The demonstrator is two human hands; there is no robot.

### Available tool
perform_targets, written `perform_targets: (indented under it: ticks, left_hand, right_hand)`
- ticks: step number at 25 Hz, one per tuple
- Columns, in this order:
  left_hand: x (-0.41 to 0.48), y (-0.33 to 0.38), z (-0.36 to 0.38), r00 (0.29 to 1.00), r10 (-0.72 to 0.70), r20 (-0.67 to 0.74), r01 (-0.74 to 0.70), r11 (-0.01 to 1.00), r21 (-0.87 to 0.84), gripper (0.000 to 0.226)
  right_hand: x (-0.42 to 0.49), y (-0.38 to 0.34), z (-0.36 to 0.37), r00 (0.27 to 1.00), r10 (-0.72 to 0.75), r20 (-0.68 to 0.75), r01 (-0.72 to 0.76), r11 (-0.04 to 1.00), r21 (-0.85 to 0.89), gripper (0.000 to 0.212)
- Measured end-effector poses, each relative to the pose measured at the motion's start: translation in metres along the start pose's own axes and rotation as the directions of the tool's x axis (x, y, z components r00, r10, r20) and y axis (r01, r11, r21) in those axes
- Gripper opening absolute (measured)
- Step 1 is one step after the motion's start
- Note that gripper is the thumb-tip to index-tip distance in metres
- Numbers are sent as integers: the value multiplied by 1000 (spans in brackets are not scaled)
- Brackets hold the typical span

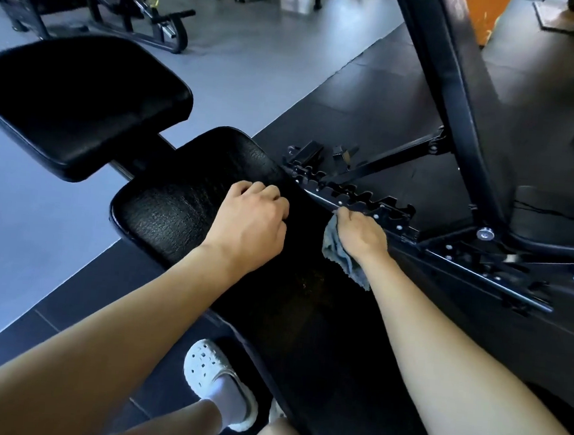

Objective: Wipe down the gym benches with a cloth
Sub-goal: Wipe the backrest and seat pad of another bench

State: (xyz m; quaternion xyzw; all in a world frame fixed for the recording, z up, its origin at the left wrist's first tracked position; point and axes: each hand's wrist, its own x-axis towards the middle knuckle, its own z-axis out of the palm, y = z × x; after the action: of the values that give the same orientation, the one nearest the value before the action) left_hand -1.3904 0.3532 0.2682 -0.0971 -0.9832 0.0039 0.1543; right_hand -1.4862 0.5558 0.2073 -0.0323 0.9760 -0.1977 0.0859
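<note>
Black bench [183,209] bordered by open grey floor [20,230] along its left edge.
The bench top is padded and covered in grained, cracked vinyl with rounded corners; its right edge is crowded by a notched black steel rail [365,203]. The left hand [251,221] is rested on the pad, fingers clenched around nothing. A crumpled grey cloth [339,255] is gripped by the fingers of the right hand [363,237] at the bench's right edge, against the rail.
</note>
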Motion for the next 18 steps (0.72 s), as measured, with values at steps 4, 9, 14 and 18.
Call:
perform_targets:
  ticks: [4, 9, 14, 18]
  left_hand:
    - [-18, 5, -7, 999, 49, 11, -49, 998, -25, 33]
    - [-37, 0, -19, 999, 33, -11, -34, 998, -59, 30]
    - [-57, -2, -26, 1000, 23, 18, -22, 997, -71, 35]
    - [-72, -17, -38, 1000, 10, -17, -11, 999, -51, 37]
  right_hand:
    - [-10, -55, 12, 989, -76, -127, 79, 997, 17, 36]
    - [-66, -45, 41, 913, -324, -250, 355, 930, 91, 57]
    - [-70, -26, 46, 987, -6, -163, 14, 999, 51, 59]
    - [-67, -95, 41, 978, -74, -194, 100, 987, 129, 65]
